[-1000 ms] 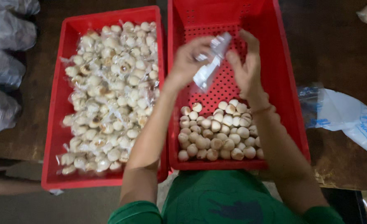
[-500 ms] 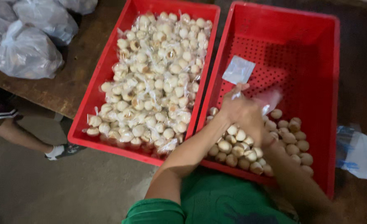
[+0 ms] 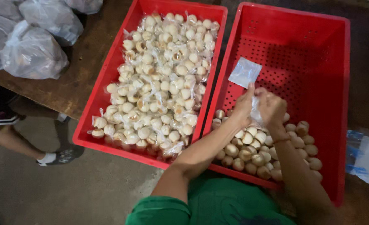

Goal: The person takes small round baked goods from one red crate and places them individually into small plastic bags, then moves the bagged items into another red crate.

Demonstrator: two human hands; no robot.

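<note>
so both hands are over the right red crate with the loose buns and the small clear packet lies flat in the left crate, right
Not quite. In the head view the small clear packet lies flat in the right red crate, beyond both hands, which are over the loose buns. The left crate holds wrapped buns.

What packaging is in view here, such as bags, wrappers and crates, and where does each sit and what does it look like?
Left crate: red plastic, rectangular, filled with clear-wrapped pale round buns.
Right crate: red, perforated floor, loose unwrapped buns at the near end.
Small clear wrapper: flat, lying on the right crate's floor.
Wrapper between left hand and right hand: clear film.
Tied bags: grey-white plastic, top left on the table.
Bag at right edge: white with blue.
</note>
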